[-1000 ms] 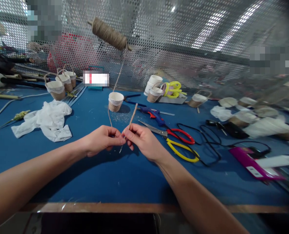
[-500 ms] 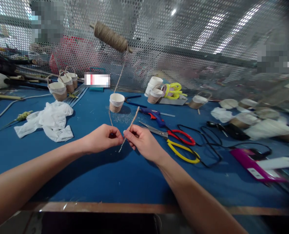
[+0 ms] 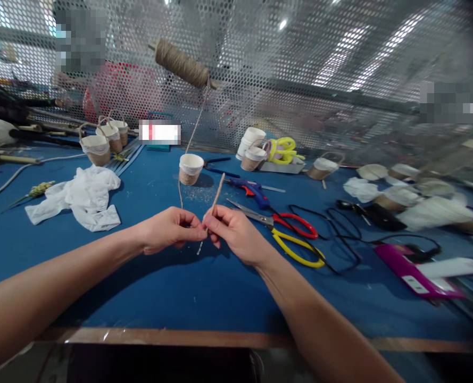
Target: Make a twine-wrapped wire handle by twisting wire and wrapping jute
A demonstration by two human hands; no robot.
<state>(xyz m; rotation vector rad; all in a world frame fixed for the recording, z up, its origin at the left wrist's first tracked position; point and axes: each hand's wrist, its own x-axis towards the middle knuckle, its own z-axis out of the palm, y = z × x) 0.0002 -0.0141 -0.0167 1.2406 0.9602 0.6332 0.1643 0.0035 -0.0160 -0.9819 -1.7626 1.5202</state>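
My left hand [image 3: 170,230] and my right hand [image 3: 233,232] meet fingertip to fingertip above the blue table [image 3: 204,287]. The right hand pinches a thin stick wrapped in twine [image 3: 215,198], which slants up and away. Pinched in the left hand is a strand of jute twine [image 3: 194,130] that rises to a spool [image 3: 181,64] hung on the perforated metal screen. A small paper cup with a twine-wrapped base [image 3: 190,167] stands just beyond the hands.
Red and yellow scissors [image 3: 290,233] and a blue glue gun [image 3: 253,190] lie right of my hands, with black cables and a magenta case [image 3: 414,268] further right. White cloth [image 3: 80,197] lies left. Small handled baskets [image 3: 96,148] and cups stand along the back.
My two hands have drawn together again after parting slightly, and the stick has tilted a little more upright. Nothing else on the table has moved.
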